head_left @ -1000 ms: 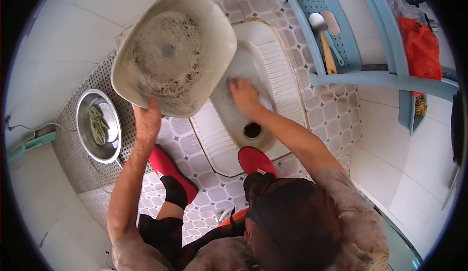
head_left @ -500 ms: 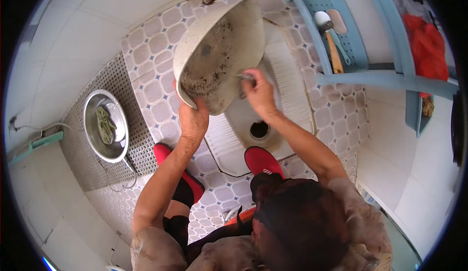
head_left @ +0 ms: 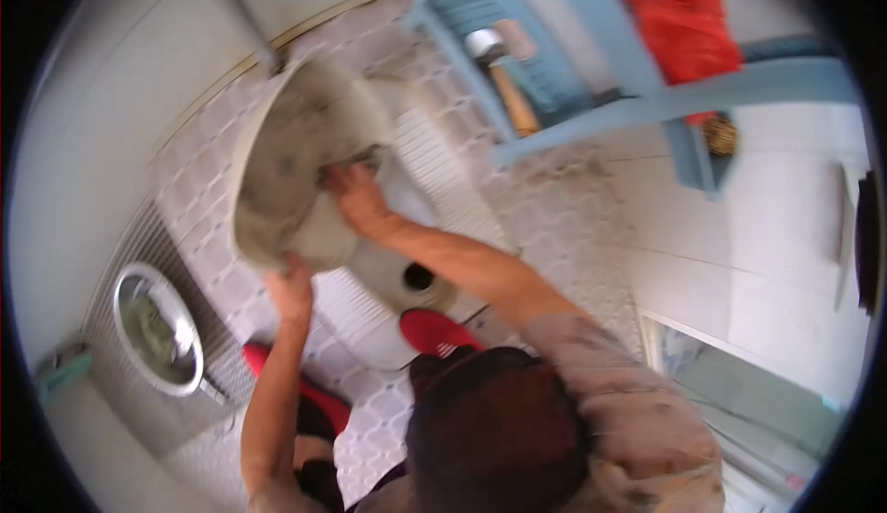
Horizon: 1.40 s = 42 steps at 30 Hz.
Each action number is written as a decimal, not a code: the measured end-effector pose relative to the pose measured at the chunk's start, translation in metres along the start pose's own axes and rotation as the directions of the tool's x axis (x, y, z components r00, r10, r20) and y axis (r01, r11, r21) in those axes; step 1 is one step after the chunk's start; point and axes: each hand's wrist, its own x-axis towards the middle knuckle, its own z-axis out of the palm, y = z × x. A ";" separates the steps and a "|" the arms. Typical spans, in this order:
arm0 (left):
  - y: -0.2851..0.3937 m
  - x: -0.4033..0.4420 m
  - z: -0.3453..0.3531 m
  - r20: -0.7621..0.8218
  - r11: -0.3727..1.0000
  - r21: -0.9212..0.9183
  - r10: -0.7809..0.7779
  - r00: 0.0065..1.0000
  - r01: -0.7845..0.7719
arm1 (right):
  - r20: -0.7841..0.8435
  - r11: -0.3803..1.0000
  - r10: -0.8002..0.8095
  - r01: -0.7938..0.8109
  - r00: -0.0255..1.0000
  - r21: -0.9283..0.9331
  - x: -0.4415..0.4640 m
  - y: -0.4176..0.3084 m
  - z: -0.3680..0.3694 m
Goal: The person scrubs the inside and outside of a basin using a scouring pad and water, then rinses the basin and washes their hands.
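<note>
A large cream basin (head_left: 288,157), its inside smeared with grey-brown dirt, is tilted over the squat toilet (head_left: 442,157). My left hand (head_left: 291,289) is closed on the basin's near rim, thumb toward the inside. Inside the basin, my right hand (head_left: 358,199) presses its bent fingers to the dirty wall. Under those fingertips is a small dark grey scourer, mostly hidden and blurred by motion. The toilet's drain hole (head_left: 418,277) shows below my right forearm.
On the left stands a steel pan (head_left: 191,356) with a green cloth (head_left: 155,330) in it. A blue rack (head_left: 605,114) at upper right holds a wooden-handled brush (head_left: 515,97) and a red bag (head_left: 679,28). A pipe (head_left: 248,14) meets the floor behind the basin.
My right hand has moved from beside the basin's right edge onto its inner wall. The whole view has shifted and turned, so the basin and rack appear farther left.
</note>
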 end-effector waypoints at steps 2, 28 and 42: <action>-0.024 -0.002 0.011 -0.123 0.991 0.128 0.039 0.992 -0.023 | 0.204 0.992 0.016 -0.041 0.979 0.118 -0.012 -0.039 -0.019; 0.088 0.025 -0.052 0.096 0.925 0.377 0.007 0.995 -0.043 | 0.372 0.969 -0.233 0.246 0.899 0.012 -0.116 0.011 0.014; 0.094 0.026 -0.037 0.155 0.953 0.302 -0.063 0.986 0.013 | 0.213 0.495 0.132 -0.251 0.968 0.832 0.004 -0.110 -0.065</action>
